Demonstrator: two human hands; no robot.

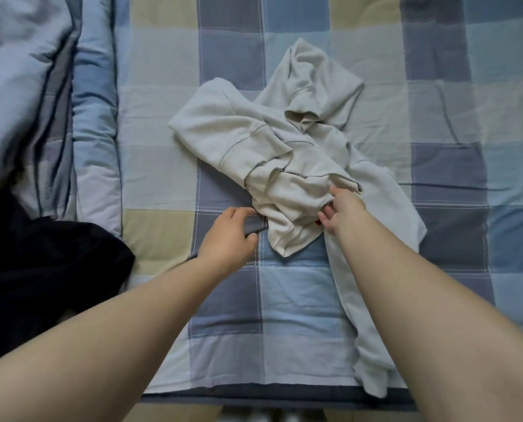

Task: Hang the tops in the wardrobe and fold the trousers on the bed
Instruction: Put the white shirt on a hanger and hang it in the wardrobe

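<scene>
A bed [299,300] under a blue, grey and cream checked cover fills the view, with a bunched pale duvet [19,86] along its left side and a dark garment [41,269] heaped at the lower left. In the middle lies a crumpled cream garment [238,138], one long part of it trailing down to the bed's near edge; whether it is a top or trousers cannot be told from this heap. The right hand [339,213] reaches into its lower folds, fingers curled around the cloth. The left hand [229,236] pinches what looks like a small grey fold [254,227] just beside the cream hem. The risk, as I judge it, is lifting from a tangled middle: the layers would twist and the trailing part could drag off the bed.
</scene>
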